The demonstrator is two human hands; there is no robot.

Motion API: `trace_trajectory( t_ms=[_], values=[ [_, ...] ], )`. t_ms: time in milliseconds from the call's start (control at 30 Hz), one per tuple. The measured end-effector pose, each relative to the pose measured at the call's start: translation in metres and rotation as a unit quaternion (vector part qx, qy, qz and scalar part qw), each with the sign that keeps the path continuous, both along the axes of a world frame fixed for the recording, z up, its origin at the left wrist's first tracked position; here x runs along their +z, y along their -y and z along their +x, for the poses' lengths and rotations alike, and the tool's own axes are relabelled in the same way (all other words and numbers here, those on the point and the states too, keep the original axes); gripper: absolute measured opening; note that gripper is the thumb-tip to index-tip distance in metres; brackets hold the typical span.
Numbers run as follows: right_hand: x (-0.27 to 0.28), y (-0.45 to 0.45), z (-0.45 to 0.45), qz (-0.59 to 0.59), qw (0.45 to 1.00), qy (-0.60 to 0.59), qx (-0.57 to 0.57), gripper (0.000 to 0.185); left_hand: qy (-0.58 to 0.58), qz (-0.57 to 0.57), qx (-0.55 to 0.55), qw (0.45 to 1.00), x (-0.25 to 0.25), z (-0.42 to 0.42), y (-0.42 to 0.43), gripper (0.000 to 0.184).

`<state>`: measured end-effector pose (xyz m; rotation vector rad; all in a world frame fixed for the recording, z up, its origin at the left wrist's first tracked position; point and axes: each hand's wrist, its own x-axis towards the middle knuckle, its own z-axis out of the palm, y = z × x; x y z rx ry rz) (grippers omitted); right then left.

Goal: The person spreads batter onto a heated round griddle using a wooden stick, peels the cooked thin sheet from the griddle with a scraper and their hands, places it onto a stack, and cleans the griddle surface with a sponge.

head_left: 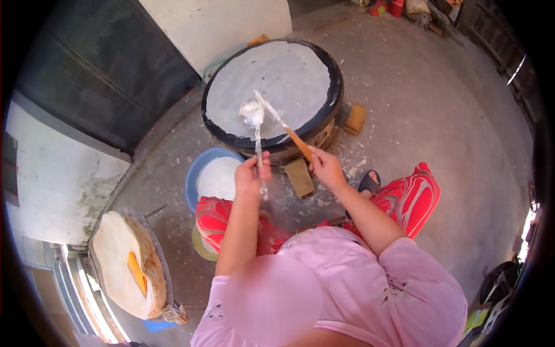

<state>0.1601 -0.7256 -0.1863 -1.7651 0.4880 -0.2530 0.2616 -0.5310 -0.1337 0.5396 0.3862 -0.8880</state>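
Observation:
My left hand is wrapped round the handle of a metal ladle, whose batter-smeared bowl is over the near part of a round griddle. In my right hand is a wooden spatula, its far end coated in white batter and close beside the ladle's bowl. I cannot tell whether the two tools touch. A thin pale layer of batter covers most of the griddle, inside its black rim. Left of my left hand stands a blue basin holding white batter.
A tall stack of thin pancakes stands at the lower left, with a flat orange piece on top. Bricks lie by the griddle's base. A greenish-yellow container is partly hidden by my leg. White scraps dot the concrete floor.

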Motion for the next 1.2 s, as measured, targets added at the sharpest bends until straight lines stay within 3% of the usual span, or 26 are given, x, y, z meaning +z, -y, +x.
trace_trajectory(
  t_ms=[67,100,167,233,300,333,367,400,467,500,533,567,600,667,700,800,900,1000,1067,1133,1167,1200],
  values=[
    [0.021,0.009,-0.005,0.072,0.995,0.064,-0.017,0.029,-0.105,-0.252,-0.012,0.962,0.023,-0.005,-0.012,0.035],
    [0.024,0.017,-0.003,0.115,0.993,0.033,-0.023,0.029,-0.104,-0.254,-0.009,0.961,0.033,-0.008,-0.015,0.035],
    [-0.003,0.032,0.009,0.052,0.995,0.049,-0.067,0.029,-0.119,-0.414,-0.023,0.902,0.049,-0.013,-0.021,0.040],
    [-0.044,0.042,0.018,-0.019,0.990,0.013,-0.139,0.029,-0.088,-0.420,-0.018,0.903,0.062,-0.014,-0.032,0.040],
    [-0.040,0.012,0.000,-0.154,0.986,0.018,-0.053,0.029,-0.052,-0.421,0.002,0.905,0.073,-0.015,-0.048,0.042],
    [-0.062,-0.003,-0.006,-0.106,0.993,0.009,0.060,0.029,-0.053,-0.421,0.003,0.905,0.077,-0.013,-0.059,0.042],
    [-0.060,-0.016,-0.013,-0.158,0.970,-0.048,0.177,0.030,-0.023,-0.387,0.013,0.922,0.079,-0.011,-0.072,0.041],
    [-0.055,-0.021,-0.013,-0.158,0.970,-0.049,0.178,0.030,0.007,-0.350,0.023,0.936,0.080,-0.009,-0.086,0.041],
    [-0.014,-0.027,-0.020,-0.057,0.952,-0.091,0.286,0.031,0.014,-0.280,0.054,0.958,0.076,-0.006,-0.118,0.042],
    [0.015,-0.019,-0.017,-0.067,0.955,-0.138,0.254,0.035,0.018,-0.203,0.076,0.976,0.071,-0.005,-0.137,0.042],
    [0.006,-0.008,-0.011,-0.097,0.967,-0.065,0.228,0.041,0.018,-0.204,0.078,0.976,0.062,-0.003,-0.156,0.042],
    [-0.004,0.004,-0.007,-0.127,0.971,0.009,0.200,0.049,0.009,-0.106,0.088,0.990,0.050,0.000,-0.175,0.040],
    [0.013,0.009,-0.006,-0.127,0.971,0.008,0.200,0.049,-0.001,-0.007,0.096,0.995,0.037,0.002,-0.190,0.039],
    [0.062,0.018,-0.008,0.222,0.963,-0.015,0.155,0.061,-0.033,0.042,0.105,0.993,0.006,0.003,-0.214,0.038],
    [0.057,0.025,-0.003,0.218,0.963,-0.015,0.157,0.061,-0.062,0.091,0.114,0.987,-0.010,0.003,-0.221,0.037],
    [0.031,0.048,0.011,0.191,0.976,-0.043,0.093,0.062,-0.110,0.132,0.139,0.975,-0.060,0.002,-0.231,0.035],
    [0.023,0.055,0.025,0.182,0.980,-0.061,0.050,0.059,-0.092,0.173,0.135,0.971,-0.148,0.015,-0.256,0.034],
    [0.018,0.057,0.047,0.141,0.988,-0.061,0.026,0.054,-0.054,0.163,0.174,0.970,-0.099,-0.007,-0.200,0.034],
    [0.017,0.058,0.062,0.110,0.989,-0.095,0.009,0.050,-0.043,0.169,0.193,0.966,-0.100,-0.009,-0.193,0.035],
    [0.013,0.061,0.076,0.101,0.989,-0.110,0.009,0.048,-0.029,0.260,0.170,0.950,-0.079,-0.018,-0.177,0.035],
    [0.012,0.063,0.082,0.094,0.988,-0.124,0.008,0.046,-0.032,0.259,0.171,0.950,-0.085,-0.018,-0.181,0.035],
    [0.011,0.064,0.087,0.092,0.988,-0.125,0.010,0.046,-0.033,0.175,0.162,0.971,-0.097,-0.020,-0.189,0.035]
  ],
)
